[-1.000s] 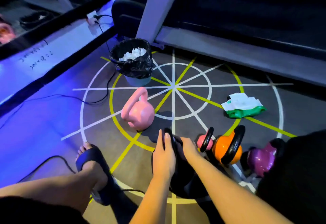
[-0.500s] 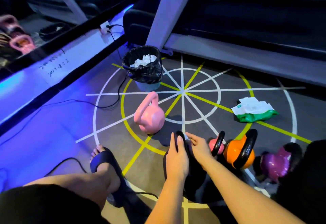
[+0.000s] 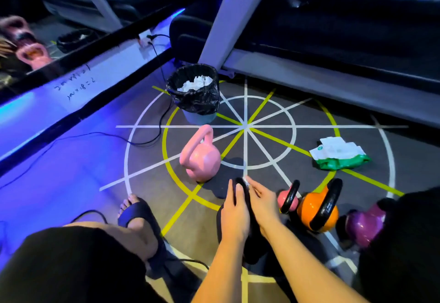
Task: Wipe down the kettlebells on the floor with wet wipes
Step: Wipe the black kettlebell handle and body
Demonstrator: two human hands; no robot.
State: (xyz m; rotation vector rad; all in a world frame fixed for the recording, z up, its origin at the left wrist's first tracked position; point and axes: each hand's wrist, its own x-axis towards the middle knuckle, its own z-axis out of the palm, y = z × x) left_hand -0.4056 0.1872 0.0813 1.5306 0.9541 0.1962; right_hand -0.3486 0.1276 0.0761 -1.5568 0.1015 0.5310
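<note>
A lined bin of used wipes stands far left, handy for discards, beside a pink kettlebell. Near centre, the crouching person's left hand keeps an open grip, straight fingers flat against the handle of the black kettlebell, apparently steadying it. The right hand pinches a wet wipe to the handle top. An orange kettlebell and a purple kettlebell wait at right, the wipes pack beyond. White and yellow lines cross the grey gym floor; a treadmill stands far.

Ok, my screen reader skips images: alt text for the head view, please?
The left hand steadies a black kettlebell while the right hand presses a white wipe on its handle. Nearby: pink kettlebell, orange kettlebell, purple kettlebell.
</note>
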